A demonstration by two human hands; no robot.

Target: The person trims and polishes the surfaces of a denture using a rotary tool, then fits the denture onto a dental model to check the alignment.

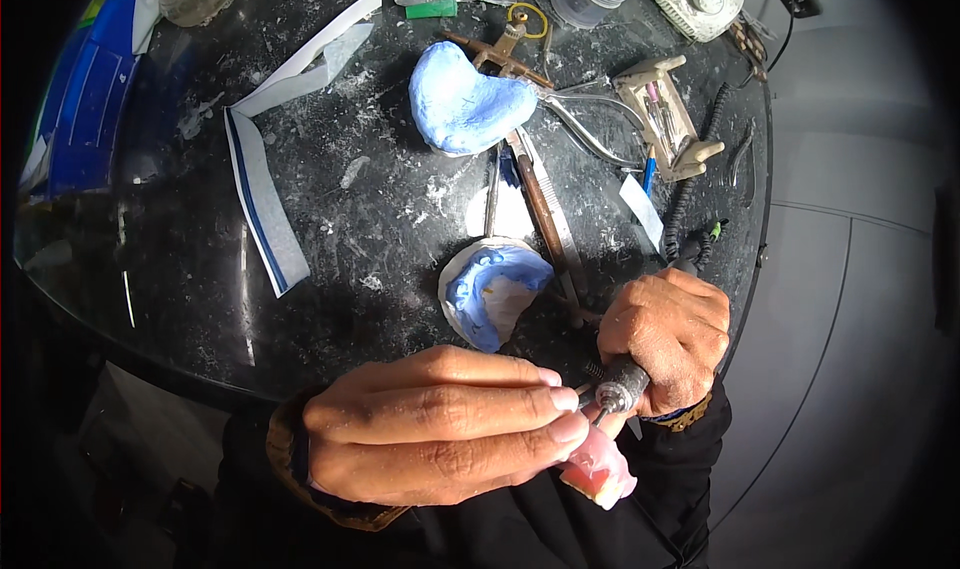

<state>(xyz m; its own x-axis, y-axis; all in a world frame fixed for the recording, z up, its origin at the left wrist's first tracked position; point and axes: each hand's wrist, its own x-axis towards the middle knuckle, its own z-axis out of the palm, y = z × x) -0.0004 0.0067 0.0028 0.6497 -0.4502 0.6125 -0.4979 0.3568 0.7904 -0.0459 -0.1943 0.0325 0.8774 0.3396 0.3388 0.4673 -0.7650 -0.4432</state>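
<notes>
1. Your right hand [665, 339] is wrapped round the handpiece [624, 385].
2. Your left hand [440, 429], fingers nearly straight, pinches the pink piece [600, 464] this side of the table edge [180, 369].
3. Wide gap between paper strip [262, 199] and blue-lined model [470, 299].

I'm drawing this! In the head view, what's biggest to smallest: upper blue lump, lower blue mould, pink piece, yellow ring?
1. Upper blue lump and lower blue mould: too alike to rank
2. Pink piece
3. Yellow ring
</notes>
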